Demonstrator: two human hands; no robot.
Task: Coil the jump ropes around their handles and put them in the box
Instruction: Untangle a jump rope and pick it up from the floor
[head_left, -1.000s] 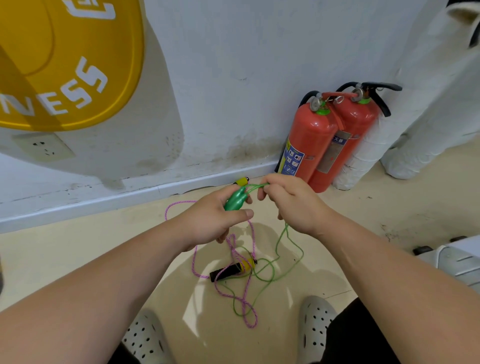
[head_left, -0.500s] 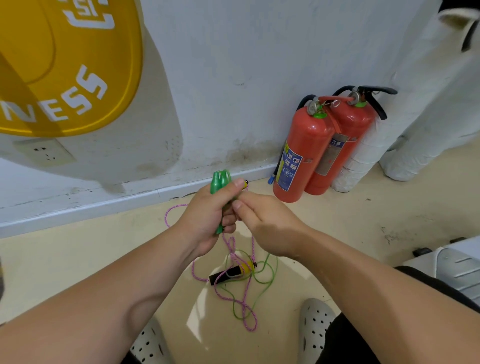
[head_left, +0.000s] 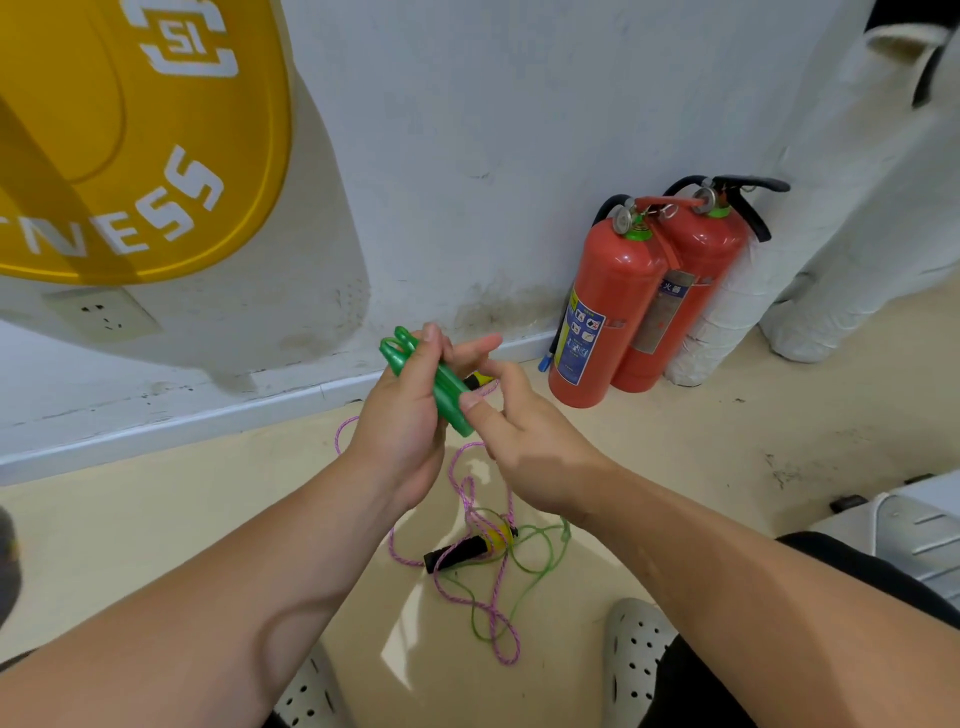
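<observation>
My left hand (head_left: 402, 421) grips two green jump-rope handles (head_left: 441, 387) held together, tilted, their looped tops pointing up-left. My right hand (head_left: 524, 436) is beside them, thumb pressing on the lower end of the handles; what its fingers hold is hidden. The thin green rope (head_left: 540, 551) trails down to the floor. There it tangles with a pink rope (head_left: 467, 499) and a black-and-yellow handle (head_left: 467, 551). A second yellow-tipped handle (head_left: 480, 380) shows just behind my fingers.
Two red fire extinguishers (head_left: 613, 312) stand against the white wall at right. A grey-white box (head_left: 914, 525) sits at the right edge. A wall socket (head_left: 101, 314) is at left. My two perforated shoes (head_left: 631, 660) flank the ropes on the beige floor.
The green handles were turned from lying sideways to tilted upright in my left hand. My right hand let go of the rope near the handle tip and came in close under the handles.
</observation>
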